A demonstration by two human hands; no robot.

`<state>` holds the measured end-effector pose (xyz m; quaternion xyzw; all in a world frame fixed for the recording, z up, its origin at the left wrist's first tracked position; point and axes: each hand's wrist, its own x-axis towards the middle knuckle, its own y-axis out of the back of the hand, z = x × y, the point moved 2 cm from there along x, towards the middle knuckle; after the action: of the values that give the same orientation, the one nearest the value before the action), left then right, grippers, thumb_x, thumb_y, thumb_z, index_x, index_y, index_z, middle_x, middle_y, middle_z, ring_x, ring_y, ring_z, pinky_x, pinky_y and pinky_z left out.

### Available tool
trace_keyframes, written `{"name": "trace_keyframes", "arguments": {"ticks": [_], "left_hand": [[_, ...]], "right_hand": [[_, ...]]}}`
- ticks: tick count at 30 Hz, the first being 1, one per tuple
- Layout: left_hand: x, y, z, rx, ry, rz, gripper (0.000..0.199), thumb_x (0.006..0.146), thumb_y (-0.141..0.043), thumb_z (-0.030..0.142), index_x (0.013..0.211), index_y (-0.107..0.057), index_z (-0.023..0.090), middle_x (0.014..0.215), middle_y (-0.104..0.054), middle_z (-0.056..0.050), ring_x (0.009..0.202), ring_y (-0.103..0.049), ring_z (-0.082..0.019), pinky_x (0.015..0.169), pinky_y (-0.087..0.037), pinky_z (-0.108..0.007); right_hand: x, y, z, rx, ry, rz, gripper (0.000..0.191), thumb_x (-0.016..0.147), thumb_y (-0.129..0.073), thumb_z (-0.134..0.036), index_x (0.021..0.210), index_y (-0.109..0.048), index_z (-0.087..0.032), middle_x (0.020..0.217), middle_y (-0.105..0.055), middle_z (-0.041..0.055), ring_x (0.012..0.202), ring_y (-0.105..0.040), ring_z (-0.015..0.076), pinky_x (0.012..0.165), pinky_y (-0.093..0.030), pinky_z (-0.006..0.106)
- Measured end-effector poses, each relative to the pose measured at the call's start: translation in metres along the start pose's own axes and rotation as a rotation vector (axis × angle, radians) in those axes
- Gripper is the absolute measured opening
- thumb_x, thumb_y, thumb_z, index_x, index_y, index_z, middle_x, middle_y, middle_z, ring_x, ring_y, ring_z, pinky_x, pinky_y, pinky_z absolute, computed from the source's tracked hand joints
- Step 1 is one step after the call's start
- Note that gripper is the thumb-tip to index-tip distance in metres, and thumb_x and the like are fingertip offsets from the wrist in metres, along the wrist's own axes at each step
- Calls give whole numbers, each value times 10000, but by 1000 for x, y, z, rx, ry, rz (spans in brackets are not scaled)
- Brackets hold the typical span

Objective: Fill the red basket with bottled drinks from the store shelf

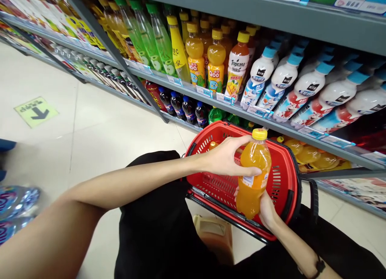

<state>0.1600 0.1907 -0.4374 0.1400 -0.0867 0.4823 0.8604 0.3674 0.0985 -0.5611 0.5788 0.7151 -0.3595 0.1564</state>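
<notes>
A bottle of orange drink (259, 155) with a yellow cap stands nearly upright, slightly tilted, between my two hands. My left hand (224, 156) grips its upper part from the left, thumb across the front and fingers behind. Low on the bottle, my right hand (267, 210) holds it from the right and behind; most of those fingers are hidden. Beneath both hands is a red shopping basket (288, 170) with black handles. A small orange cap or bottle top (212, 145) shows inside the basket at the left, partly covered by my left hand.
Shelves of bottled drinks run across the front, including Qoo bottles (216, 63), a Tropicana bottle (237, 67) and blue-capped white bottles (283, 79). Large orange bottles (313, 152) lie on the lower shelf. Wrapped bottles (15, 206) stand at the left; a floor arrow sticker (36, 111) lies beyond.
</notes>
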Motion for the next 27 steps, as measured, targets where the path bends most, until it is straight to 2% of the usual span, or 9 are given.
{"name": "trace_keyframes", "arguments": {"ticks": [3,6,9,13,17,19,22,27], "left_hand": [[0,-1,0,-8,21,0,550,815,-837,393,1250,-619,136,1193,-736,-121,1038,-727,-224,949,-602,-351],[2,-3,2,-46,60,-8,586,811,-845,399,1282,-623,131,1215,-735,-127,1077,-729,-233,960,-600,-352],[7,0,4,-127,159,51,608,790,-871,384,1296,-651,128,1278,-730,-132,1137,-723,-239,979,-593,-346],[15,16,4,-208,240,257,512,775,-886,378,1187,-730,119,1216,-763,-123,1088,-739,-221,983,-586,-349],[20,30,0,-259,288,410,500,748,-907,397,1115,-738,104,1182,-768,-133,988,-746,-196,939,-590,-344],[21,31,-3,-301,321,446,496,751,-903,408,1099,-735,98,1168,-768,-138,944,-741,-182,905,-589,-333],[21,29,-9,-345,370,488,460,775,-881,425,1062,-740,93,1123,-772,-135,898,-729,-163,894,-583,-323],[19,24,-16,-324,382,439,472,895,-720,556,1073,-732,119,1178,-754,-146,995,-712,-213,902,-589,-372]], "right_hand": [[2,1,5,-8,22,79,679,792,-684,-770,993,-742,-124,900,-777,154,775,-750,320,671,-618,416],[2,1,7,22,28,114,621,824,-673,-706,1012,-745,-119,885,-774,154,765,-749,312,664,-621,409],[-3,-6,-5,91,-9,12,644,837,-651,-698,1048,-750,-98,872,-765,165,777,-746,312,584,-608,363],[-17,-17,-37,171,-5,-220,685,939,-526,-687,1190,-732,-83,899,-755,187,723,-728,288,362,-464,250],[-21,-17,-60,180,39,-235,676,937,-532,-686,1163,-748,-86,998,-750,214,698,-705,257,313,-423,207],[-21,-15,-63,201,37,-218,665,925,-550,-674,1153,-759,-86,994,-748,216,649,-681,221,309,-406,180],[-21,-13,-62,232,9,-243,691,919,-540,-685,1196,-762,-93,884,-740,190,525,-612,173,296,-382,169],[-23,-5,-52,272,-16,-314,656,962,-498,-679,1117,-793,-114,757,-698,142,419,-508,113,327,-390,163]]}}
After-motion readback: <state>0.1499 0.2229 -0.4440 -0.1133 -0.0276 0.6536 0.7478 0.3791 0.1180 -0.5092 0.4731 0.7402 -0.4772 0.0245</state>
